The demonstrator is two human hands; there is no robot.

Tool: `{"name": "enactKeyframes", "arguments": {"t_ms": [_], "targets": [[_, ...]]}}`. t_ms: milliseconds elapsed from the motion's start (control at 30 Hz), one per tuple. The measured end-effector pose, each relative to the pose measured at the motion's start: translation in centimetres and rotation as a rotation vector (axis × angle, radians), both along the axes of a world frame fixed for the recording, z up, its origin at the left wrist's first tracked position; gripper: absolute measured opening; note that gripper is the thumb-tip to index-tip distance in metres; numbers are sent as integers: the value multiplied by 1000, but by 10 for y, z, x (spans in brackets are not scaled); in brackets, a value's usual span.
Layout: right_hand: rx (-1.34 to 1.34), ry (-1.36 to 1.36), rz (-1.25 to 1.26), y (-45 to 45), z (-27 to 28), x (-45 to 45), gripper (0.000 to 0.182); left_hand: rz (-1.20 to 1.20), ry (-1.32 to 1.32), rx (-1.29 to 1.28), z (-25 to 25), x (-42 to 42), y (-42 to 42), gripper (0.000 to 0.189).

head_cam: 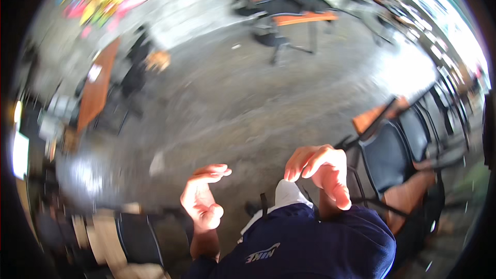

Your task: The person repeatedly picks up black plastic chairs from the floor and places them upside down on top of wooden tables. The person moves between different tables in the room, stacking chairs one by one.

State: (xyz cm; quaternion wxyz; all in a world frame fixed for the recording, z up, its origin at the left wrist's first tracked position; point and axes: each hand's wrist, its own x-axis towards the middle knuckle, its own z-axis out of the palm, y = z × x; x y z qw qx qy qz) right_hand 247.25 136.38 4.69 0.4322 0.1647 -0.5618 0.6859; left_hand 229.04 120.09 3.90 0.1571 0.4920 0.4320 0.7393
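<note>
My left hand (203,197) is raised at the lower middle of the head view, fingers curved and thumb apart, with nothing in it. To its right, my right hand (319,172) is held up in front of my dark blue top (302,244), its fingers bent downward and apart from the thumb; it holds nothing. The two hands do not touch each other. Beneath them lies the grey concrete floor (240,116), and a white garment (288,193) shows below my top.
Black chairs (387,155) stand close on my right by a wooden surface. Another black chair (139,236) is at the lower left. Farther off are a brown table (99,85), a dark-clothed person (135,62) beside it, and tables with black chairs (306,17).
</note>
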Motion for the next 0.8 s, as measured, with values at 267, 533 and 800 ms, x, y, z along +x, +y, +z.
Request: {"name": "enactKeyframes", "arguments": {"t_ms": [267, 533, 800], "targets": [[-341, -289, -612, 20, -72, 112, 66, -591, -96, -91, -34, 45, 162, 16], [-154, -247, -582, 135, -45, 87, 56, -816, -128, 172, -29, 71, 313, 19], [-66, -233, -668, 244, -25, 55, 48, -932, -259, 107, -34, 59, 434, 15]]}}
